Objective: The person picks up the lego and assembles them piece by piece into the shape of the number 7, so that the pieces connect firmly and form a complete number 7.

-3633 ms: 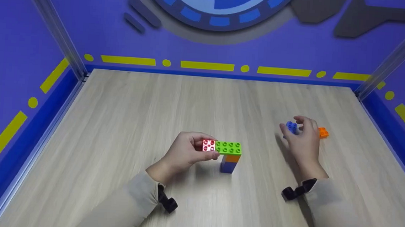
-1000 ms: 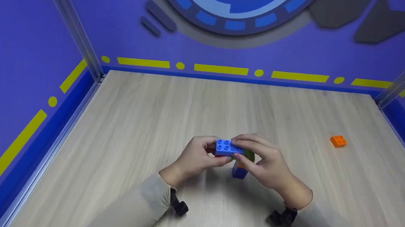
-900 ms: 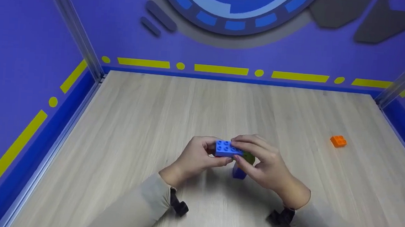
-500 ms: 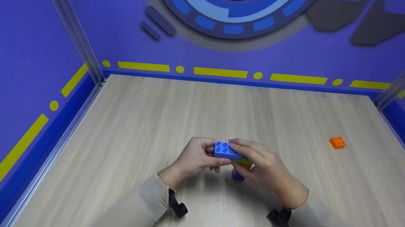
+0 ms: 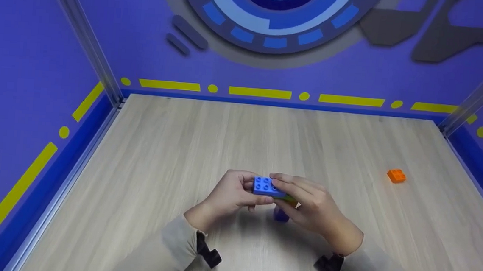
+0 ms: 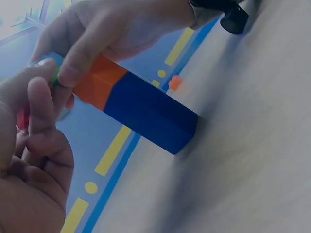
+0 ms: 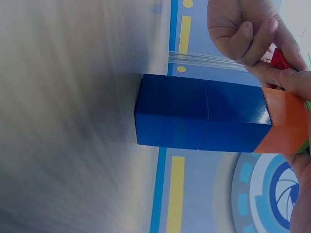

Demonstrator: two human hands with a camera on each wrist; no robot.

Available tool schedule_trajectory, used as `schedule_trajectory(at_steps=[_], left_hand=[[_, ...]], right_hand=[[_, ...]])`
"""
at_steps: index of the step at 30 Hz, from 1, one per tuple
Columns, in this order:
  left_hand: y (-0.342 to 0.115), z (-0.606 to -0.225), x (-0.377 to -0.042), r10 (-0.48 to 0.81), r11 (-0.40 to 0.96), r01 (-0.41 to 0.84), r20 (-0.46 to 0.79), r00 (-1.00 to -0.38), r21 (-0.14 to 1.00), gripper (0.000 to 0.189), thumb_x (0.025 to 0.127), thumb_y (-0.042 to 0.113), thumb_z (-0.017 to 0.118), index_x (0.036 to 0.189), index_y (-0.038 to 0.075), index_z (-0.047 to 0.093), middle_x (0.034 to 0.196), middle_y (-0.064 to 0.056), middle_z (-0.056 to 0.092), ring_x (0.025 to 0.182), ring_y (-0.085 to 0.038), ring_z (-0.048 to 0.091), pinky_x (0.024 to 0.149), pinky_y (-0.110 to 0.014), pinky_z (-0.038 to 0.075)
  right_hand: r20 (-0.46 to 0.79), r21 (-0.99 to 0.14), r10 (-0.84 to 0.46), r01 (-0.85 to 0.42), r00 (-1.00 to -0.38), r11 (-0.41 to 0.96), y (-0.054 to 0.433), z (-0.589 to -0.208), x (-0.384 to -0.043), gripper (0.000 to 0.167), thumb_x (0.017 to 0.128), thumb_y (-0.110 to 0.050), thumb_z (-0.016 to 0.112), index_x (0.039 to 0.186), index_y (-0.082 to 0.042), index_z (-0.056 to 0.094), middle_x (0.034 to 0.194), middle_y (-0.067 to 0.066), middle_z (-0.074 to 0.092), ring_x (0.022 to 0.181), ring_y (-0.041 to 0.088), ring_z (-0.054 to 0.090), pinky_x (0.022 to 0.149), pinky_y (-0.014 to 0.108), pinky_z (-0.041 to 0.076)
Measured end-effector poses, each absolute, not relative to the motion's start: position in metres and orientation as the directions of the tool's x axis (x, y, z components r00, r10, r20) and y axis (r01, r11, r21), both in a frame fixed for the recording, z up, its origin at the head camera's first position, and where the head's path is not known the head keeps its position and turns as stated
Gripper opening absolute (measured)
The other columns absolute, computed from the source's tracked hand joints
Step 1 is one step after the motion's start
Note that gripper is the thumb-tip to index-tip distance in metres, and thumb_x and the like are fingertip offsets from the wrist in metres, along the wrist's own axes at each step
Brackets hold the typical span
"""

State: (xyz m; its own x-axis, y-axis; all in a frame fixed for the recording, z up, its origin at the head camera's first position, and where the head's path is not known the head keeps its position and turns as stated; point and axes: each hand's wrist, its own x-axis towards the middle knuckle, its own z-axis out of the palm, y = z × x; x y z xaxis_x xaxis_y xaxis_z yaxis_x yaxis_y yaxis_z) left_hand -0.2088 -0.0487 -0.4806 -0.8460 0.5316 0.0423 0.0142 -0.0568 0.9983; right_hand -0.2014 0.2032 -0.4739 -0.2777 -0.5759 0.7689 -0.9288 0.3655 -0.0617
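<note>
Your blue studded brick [image 5: 265, 186] lies level above the green brick [image 5: 290, 198] and red brick [image 7: 280, 60]; your orange-and-dark-blue column [image 7: 226, 115] stands upright.

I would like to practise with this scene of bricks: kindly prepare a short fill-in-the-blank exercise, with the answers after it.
Both the left hand and the right hand hold a brick stack; its top brick is light ____.
In the right wrist view, the stack shows ____ dark blue bricks below its orange brick.
One loose brick lies on the table; its colour is ____.
In the head view, that loose brick lies to the ____ of both hands.
Missing words: blue; two; orange; right.
</note>
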Motion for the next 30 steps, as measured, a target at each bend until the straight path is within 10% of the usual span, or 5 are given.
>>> schedule_trajectory(at_steps=[10,17,23,30], left_hand=[[-0.0505,-0.4766,-0.2054,0.546,0.028,0.077,0.05,-0.836,0.997,0.047,0.092,-0.008,0.077,0.137,0.001,0.067,0.106,-0.009,0.083,0.083,-0.008,0.069,0.067,-0.021,0.057],[-0.0528,-0.4768,-0.2063,0.505,0.188,0.416,0.276,-0.818,0.89,0.041,0.086,-0.007,0.076,0.125,0.006,0.074,0.106,-0.007,0.081,0.084,-0.006,0.064,0.074,-0.019,0.054],[-0.0518,-0.4806,-0.2081,0.497,0.305,0.786,0.615,-0.612,0.537,0.042,0.081,-0.008,0.082,0.12,0.005,0.072,0.11,-0.006,0.078,0.087,-0.014,0.069,0.078,-0.021,0.062],[-0.0515,-0.4813,-0.2121,0.512,0.414,0.907,0.804,-0.304,0.079,0.036,0.079,-0.001,0.091,0.108,0.009,0.071,0.117,-0.003,0.073,0.086,-0.011,0.075,0.078,-0.016,0.063]], right_hand=[[0.78,-0.109,-0.552,-0.933,-0.293,0.342,0.204,-0.4804,-0.1998,0.036,0.11,-0.024,0.075,0.139,-0.003,0.077,0.13,0.016,0.083,0.107,0.031,0.085,0.103,0.029,0.066],[0.782,-0.106,-0.549,-0.932,-0.294,0.348,0.2009,-0.4776,-0.201,0.036,0.11,-0.025,0.075,0.14,-0.005,0.077,0.131,0.016,0.083,0.109,0.031,0.085,0.104,0.029,0.065],[0.787,-0.095,-0.545,-0.93,-0.288,0.354,0.2008,-0.4787,-0.201,0.036,0.111,-0.025,0.075,0.141,-0.005,0.077,0.133,0.015,0.082,0.11,0.031,0.084,0.105,0.03,0.065],[0.798,-0.036,-0.547,-0.926,-0.253,0.376,0.2002,-0.4823,-0.202,0.033,0.111,-0.024,0.073,0.138,-0.005,0.078,0.129,0.015,0.077,0.105,0.027,0.082,0.095,0.031,0.069]])
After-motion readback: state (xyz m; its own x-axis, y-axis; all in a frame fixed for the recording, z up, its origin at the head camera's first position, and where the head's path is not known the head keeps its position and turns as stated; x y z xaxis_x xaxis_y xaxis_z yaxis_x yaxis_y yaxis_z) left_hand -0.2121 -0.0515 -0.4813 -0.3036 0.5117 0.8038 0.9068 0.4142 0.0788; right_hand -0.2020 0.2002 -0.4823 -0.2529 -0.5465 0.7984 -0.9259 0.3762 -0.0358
